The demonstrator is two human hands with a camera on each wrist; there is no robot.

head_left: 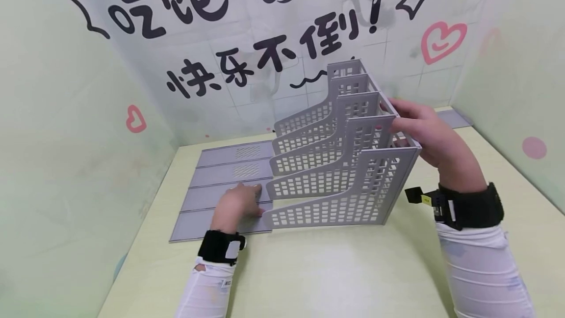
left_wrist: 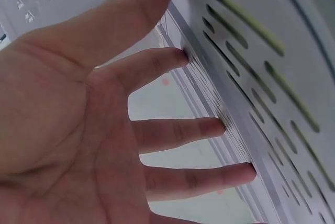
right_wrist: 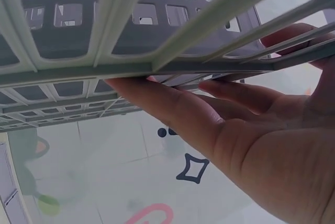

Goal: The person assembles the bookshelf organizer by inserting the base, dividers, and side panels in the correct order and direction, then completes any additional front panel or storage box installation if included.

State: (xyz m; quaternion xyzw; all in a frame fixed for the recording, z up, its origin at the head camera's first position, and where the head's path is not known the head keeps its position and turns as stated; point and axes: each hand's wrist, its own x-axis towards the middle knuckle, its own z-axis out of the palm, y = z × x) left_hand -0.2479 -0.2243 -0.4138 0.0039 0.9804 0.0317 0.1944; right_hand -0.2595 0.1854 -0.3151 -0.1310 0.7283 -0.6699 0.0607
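Observation:
A grey file rack (head_left: 365, 176) with several perforated, curved dividers stands on the table, its low ends facing left. A grey slotted panel (head_left: 192, 225), divided into several strips, lies at those low ends. My left hand (head_left: 236, 202) reaches over the panel beside the nearest divider. In the left wrist view its fingers stretch out straight, fingertips at the slotted panel (left_wrist: 309, 30). On the tall side of the rack, my right hand (head_left: 432, 139) holds the upper back frame. The right wrist view shows thumb and fingers on either side of a frame bar (right_wrist: 209, 66).
A pale wooden table (head_left: 309, 269) carries everything. Behind it hangs a white wall sheet (head_left: 198, 117) with black lettering, and pale green side walls (head_left: 57, 161) flank it. Another flat grey piece (head_left: 454, 119) lies at the back right, beyond the right hand.

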